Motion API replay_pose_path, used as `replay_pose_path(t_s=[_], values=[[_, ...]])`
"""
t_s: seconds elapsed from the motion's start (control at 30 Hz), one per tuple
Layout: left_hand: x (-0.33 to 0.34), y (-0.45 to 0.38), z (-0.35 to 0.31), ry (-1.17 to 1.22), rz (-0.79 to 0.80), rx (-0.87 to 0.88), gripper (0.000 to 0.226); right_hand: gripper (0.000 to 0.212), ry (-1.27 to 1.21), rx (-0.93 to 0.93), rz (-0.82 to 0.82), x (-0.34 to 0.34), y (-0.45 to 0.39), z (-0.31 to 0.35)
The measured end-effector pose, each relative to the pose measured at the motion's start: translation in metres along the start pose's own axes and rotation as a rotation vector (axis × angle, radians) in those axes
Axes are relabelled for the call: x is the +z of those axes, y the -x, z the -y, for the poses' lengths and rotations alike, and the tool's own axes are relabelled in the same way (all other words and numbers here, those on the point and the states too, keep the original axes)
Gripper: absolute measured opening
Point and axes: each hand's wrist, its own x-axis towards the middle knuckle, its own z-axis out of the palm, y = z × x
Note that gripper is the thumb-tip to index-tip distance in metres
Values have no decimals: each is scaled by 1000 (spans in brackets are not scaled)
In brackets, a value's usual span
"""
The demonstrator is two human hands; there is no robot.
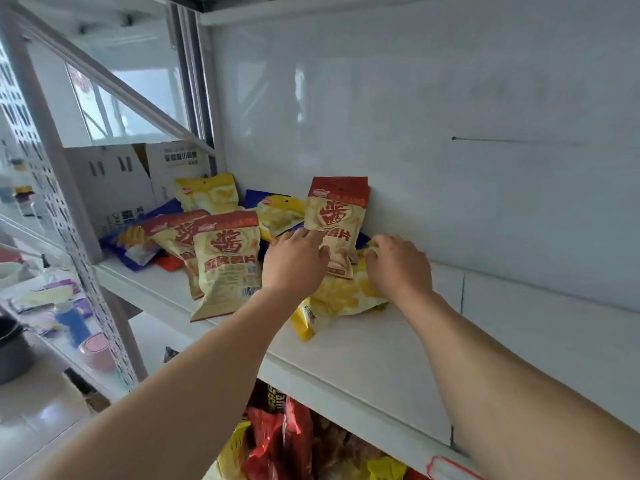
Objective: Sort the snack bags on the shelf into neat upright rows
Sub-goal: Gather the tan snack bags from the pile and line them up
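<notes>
A red-topped cream snack bag [334,216] stands upright against the white back wall of the shelf [381,355]. My left hand [294,263] grips its lower left part. My right hand [398,265] reaches in at its lower right and pinches the top of a yellow bag [332,303] lying flat below. Two more red-topped bags [227,265] lean in front at the left. Yellow bags [207,192] stand and lie behind them, with blue and red packets underneath.
A white cardboard box [114,181] stands at the shelf's left end by the perforated upright post [86,271]. The shelf surface to the right is bare. More snack bags [277,441] fill the shelf below. A table with cups and bottles [72,323] lies lower left.
</notes>
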Motion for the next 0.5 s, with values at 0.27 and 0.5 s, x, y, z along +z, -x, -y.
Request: replay_pose_path(t_s=[0.27,0.5], values=[[24,-68,71,256,126,-213,50,71,-278,444,-63,50,-88,47],[54,-102,67,275,475,-173,90,81,-641,740,60,64,-124,53]])
